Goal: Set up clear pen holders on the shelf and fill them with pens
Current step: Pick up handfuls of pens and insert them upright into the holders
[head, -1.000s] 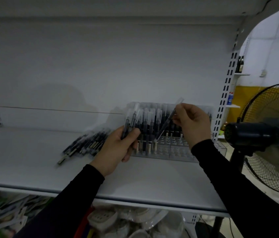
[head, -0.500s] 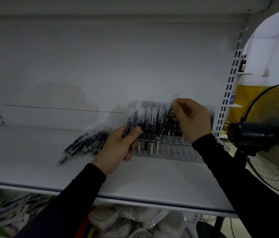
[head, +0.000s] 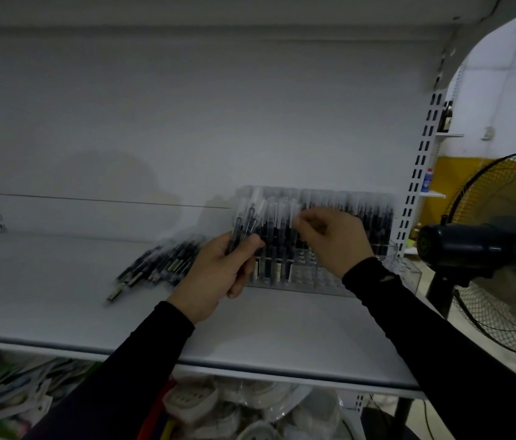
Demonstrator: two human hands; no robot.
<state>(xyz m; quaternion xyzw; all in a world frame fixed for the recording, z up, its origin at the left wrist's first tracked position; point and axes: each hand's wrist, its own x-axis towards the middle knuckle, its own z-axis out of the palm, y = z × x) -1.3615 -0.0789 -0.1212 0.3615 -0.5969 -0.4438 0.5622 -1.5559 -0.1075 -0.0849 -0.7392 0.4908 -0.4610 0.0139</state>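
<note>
A clear pen holder (head: 320, 279) stands at the right end of the white shelf (head: 60, 306), its back rows filled with upright dark pens with clear caps. My left hand (head: 215, 271) grips a small bunch of pens (head: 244, 227) upright in front of the holder's left side. My right hand (head: 334, 239) is just right of it, fingertips pinched on the cap of a pen standing in the holder's front left rows. A loose pile of pens (head: 158, 265) lies flat on the shelf to the left of my left hand.
A black standing fan (head: 485, 249) with a wire cage is close on the right, beside the shelf's slotted upright (head: 418, 173). Below the shelf, packaged goods and white plastic items (head: 218, 404) fill the lower level. The image is motion-blurred.
My right hand has brought the tilted pen down and left from beside the holder's top into the holder's front left rows. The left hand has stayed put with its bunch.
</note>
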